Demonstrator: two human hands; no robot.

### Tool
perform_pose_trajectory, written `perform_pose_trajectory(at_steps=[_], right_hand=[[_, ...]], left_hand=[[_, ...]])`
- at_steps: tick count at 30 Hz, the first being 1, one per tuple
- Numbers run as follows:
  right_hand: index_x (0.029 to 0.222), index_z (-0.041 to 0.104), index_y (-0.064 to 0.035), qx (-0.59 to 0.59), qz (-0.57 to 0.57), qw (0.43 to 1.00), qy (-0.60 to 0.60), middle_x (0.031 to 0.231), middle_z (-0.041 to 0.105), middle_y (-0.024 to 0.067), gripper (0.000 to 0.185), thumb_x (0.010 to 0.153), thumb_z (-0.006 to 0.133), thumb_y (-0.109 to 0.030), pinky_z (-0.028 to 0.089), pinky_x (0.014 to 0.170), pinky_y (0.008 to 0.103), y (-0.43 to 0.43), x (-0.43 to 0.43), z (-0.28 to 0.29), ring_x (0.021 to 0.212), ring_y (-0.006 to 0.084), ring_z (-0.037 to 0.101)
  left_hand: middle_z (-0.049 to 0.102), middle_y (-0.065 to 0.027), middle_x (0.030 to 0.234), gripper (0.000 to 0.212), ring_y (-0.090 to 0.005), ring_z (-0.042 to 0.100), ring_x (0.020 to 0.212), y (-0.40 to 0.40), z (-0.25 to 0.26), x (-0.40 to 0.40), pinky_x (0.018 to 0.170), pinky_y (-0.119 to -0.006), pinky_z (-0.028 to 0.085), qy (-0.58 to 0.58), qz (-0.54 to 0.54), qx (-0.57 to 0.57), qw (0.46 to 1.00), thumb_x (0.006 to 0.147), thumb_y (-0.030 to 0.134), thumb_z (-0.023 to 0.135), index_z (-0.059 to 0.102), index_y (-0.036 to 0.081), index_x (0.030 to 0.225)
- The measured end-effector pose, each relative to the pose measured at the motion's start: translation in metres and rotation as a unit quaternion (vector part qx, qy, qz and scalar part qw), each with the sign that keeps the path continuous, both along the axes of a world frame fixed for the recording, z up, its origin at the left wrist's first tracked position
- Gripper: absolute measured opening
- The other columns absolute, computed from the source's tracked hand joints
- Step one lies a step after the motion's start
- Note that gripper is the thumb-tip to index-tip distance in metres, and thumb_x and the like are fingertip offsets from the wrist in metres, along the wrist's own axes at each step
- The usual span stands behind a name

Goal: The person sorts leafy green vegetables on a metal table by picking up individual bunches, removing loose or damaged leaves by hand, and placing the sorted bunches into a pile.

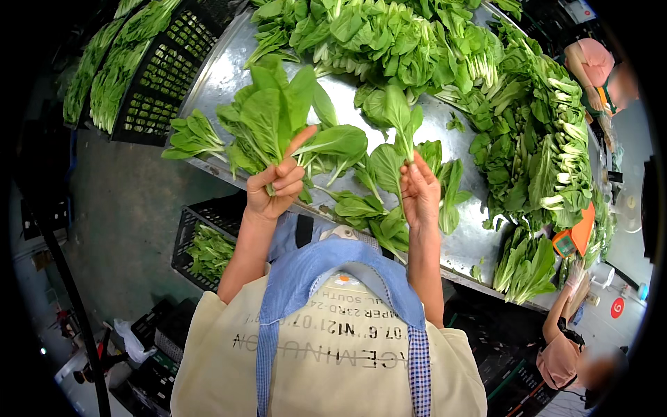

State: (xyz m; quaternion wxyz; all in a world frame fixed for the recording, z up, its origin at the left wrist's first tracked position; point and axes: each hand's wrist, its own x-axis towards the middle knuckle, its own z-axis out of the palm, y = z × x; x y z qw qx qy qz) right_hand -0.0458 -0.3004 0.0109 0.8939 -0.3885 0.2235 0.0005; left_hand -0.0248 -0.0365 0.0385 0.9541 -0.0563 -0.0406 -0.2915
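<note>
My left hand grips a bunch of leafy greens by the stem ends, with its index finger raised beside the leaves. To its right, my right hand holds a small leafy green plant upright by its base between thumb and fingers. Beneath and between both hands, loose greens lie scattered on the metal table. One small loose plant rests at the table's left edge. Behind the hands, a long heap of greens runs along the far side.
Stacked greens line the right side of the table, near an orange scale. A black plastic crate of greens stands at upper left; another crate sits below the table edge. Two co-workers are at the right.
</note>
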Motion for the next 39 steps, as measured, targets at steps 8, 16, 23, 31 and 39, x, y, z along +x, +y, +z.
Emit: perform_pose_trajectory(at_steps=[8, 16, 23, 31, 39], right_hand=[[0.103, 0.057, -0.0014, 0.083, 0.161, 0.983, -0.038, 0.093, 0.063, 0.0118, 0.022, 0.082, 0.059, -0.006, 0.052, 0.067, 0.0233, 0.053, 0.003, 0.006, 0.083, 0.0188, 0.062], [0.098, 0.055, -0.0006, -0.069, 0.189, 0.978, -0.054, 0.089, 0.063, 0.0126, 0.017, 0.082, 0.059, -0.004, 0.05, 0.063, 0.0234, 0.066, -0.004, 0.021, 0.079, 0.0171, 0.062], [0.105, 0.054, 0.0028, 0.045, 0.254, 0.966, -0.014, 0.088, 0.064, 0.0121, 0.024, 0.084, 0.058, -0.009, 0.049, 0.059, 0.0225, 0.059, -0.007, 0.018, 0.072, 0.0149, 0.061], [0.096, 0.06, -0.0001, -0.324, 0.139, 0.928, -0.117, 0.085, 0.063, 0.0058, 0.018, 0.081, 0.062, -0.01, 0.046, 0.063, 0.0221, 0.072, -0.009, 0.017, 0.071, 0.0102, 0.058], [0.096, 0.051, 0.0016, -0.193, 0.065, 0.974, -0.096, 0.082, 0.063, 0.0095, 0.014, 0.085, 0.056, -0.007, 0.048, 0.065, 0.0245, 0.066, -0.008, 0.007, 0.071, 0.0131, 0.059]], left_hand=[[0.054, -0.0092, 0.09, 0.027, -0.0128, 0.049, 0.069, -0.014, -0.006, -0.008, 0.061, -0.024, 0.041, 0.084, 0.074, 0.298, 0.948, 0.078, 0.0, 0.06, 0.05, 0.002, 0.103], [0.059, -0.0078, 0.094, 0.032, -0.0152, 0.057, 0.082, -0.045, -0.006, -0.011, 0.072, -0.028, 0.045, 0.028, 0.087, 0.507, 0.857, 0.076, 0.005, 0.065, 0.052, 0.003, 0.105], [0.059, -0.0058, 0.095, 0.029, -0.0156, 0.057, 0.084, -0.046, -0.004, -0.008, 0.075, -0.029, 0.046, 0.074, 0.075, 0.473, 0.874, 0.077, 0.004, 0.063, 0.053, 0.003, 0.105], [0.059, -0.0047, 0.096, 0.029, -0.0132, 0.055, 0.086, -0.05, -0.012, -0.011, 0.078, -0.026, 0.044, 0.051, 0.118, 0.538, 0.833, 0.074, 0.004, 0.067, 0.056, 0.002, 0.101], [0.061, -0.0063, 0.092, 0.024, -0.0157, 0.057, 0.083, -0.05, -0.014, -0.01, 0.075, -0.028, 0.046, 0.117, 0.191, 0.525, 0.821, 0.079, 0.003, 0.062, 0.057, 0.001, 0.102]])
